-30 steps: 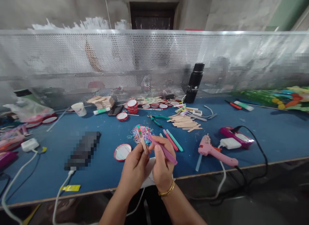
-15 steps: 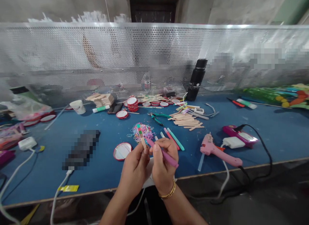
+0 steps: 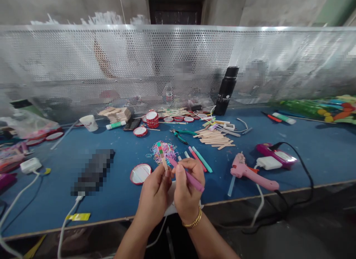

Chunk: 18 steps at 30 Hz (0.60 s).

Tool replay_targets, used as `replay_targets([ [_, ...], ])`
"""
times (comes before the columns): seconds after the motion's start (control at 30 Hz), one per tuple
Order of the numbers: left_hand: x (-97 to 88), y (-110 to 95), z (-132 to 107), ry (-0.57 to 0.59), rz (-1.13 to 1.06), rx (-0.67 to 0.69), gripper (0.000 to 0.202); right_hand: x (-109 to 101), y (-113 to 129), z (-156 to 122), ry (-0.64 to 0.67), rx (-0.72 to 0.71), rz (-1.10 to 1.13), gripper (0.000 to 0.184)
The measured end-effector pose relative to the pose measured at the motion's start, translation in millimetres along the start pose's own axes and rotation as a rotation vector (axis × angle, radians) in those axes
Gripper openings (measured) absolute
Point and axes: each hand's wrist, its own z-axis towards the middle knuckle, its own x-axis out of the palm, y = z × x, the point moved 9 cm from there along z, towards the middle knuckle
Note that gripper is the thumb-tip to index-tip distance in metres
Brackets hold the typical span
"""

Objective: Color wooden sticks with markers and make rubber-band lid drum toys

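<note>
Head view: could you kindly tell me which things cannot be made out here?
1. Pen in the right hand: its tip at the stick held by the left hand is too small to judge contact.
2. Dark block left of the hands: pixelated, so unidentifiable.
3. White thing under the hands: mostly hidden by them.
4. Things behind the mesh screen: blurred by its holes.

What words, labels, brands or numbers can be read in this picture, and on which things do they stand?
No text can be read.
black bottle: small white print, too small to read.
glue stick: label too small.
dark flat object: blurred out.
wooden stick in the left hand: painted bands only.
pink pen in the right hand: no lettering visible.
</note>
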Motion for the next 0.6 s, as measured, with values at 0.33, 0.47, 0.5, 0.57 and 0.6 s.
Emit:
replay_targets([
  [0.33,8.4,0.1,-0.7,0.111,0.001,0.019,0.037,4.1,-0.2,-0.7,0.043,0.0,0.025,0.011],
  [0.47,7.0,1.9,-0.9,0.095,0.042,-0.009,0.04,1.7,-1.3,-1.2,0.015,0.01,0.032,0.012],
  [0.5,7.3,1.5,-1.0,0.098,0.038,-0.005,0.04,2.2,-0.6,-1.3,0.019,0.001,0.041,0.012],
  [0.57,7.8,0.3,-1.2,0.104,0.024,0.006,0.041,4.2,1.0,-1.6,0.04,-0.017,0.052,0.01],
  [0.6,7.6,-0.3,-1.2,0.103,0.018,0.012,0.041,5.3,1.4,-1.8,0.052,-0.021,0.052,0.01],
])
